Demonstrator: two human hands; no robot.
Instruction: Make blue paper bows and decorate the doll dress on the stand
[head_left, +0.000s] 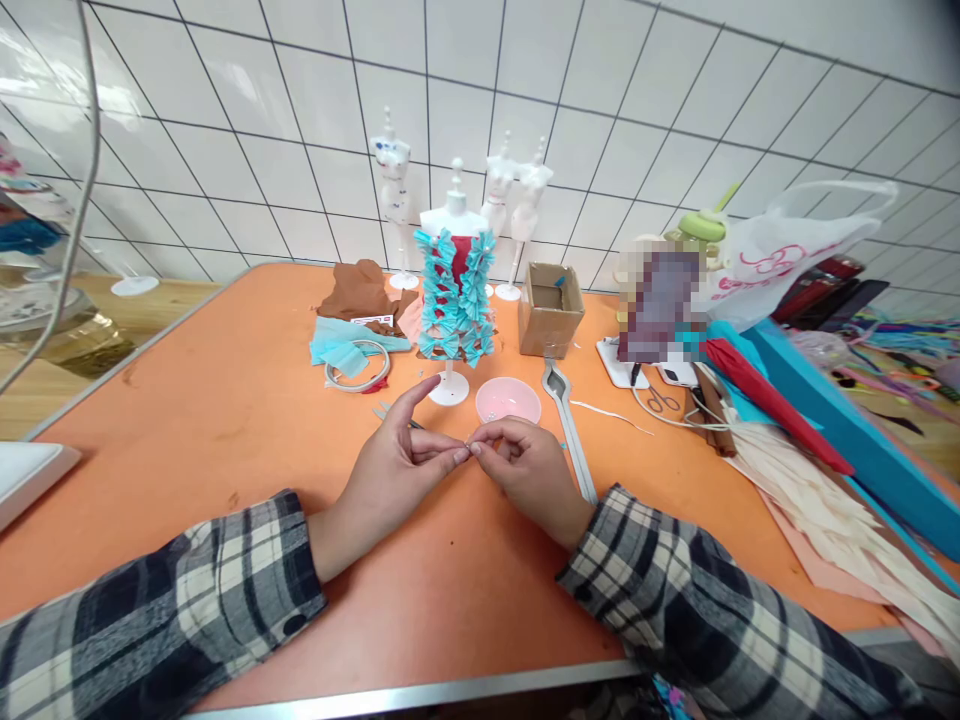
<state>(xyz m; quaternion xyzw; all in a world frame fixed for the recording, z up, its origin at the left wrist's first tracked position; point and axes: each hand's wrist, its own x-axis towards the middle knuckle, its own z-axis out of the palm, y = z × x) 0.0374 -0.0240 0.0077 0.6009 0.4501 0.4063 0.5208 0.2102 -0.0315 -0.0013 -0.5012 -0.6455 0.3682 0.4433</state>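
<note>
My left hand (401, 455) and my right hand (517, 465) meet fingertip to fingertip above the table. Both are pinched closed around something tiny between them, too small to name. Just beyond my right hand sits a pink bowl (517, 398) with a few small bits in it. A small mannequin (456, 215) on a white stand faces me behind the hands, dressed in red with ruffled turquoise bows. Partly hidden by my left hand is a small tool (382, 411) with metal tips. To the right of the bowl lies a long grey metal tool (570, 425).
Brown and turquoise fabric (337, 343) lies left of the mannequin beside a roll of tape (358, 378). A cardboard box (551, 315) and several bare mannequins stand behind. Scissors (663, 400), cables, a plastic bag (772, 260) and cream fabric strips (817, 490) crowd the right side.
</note>
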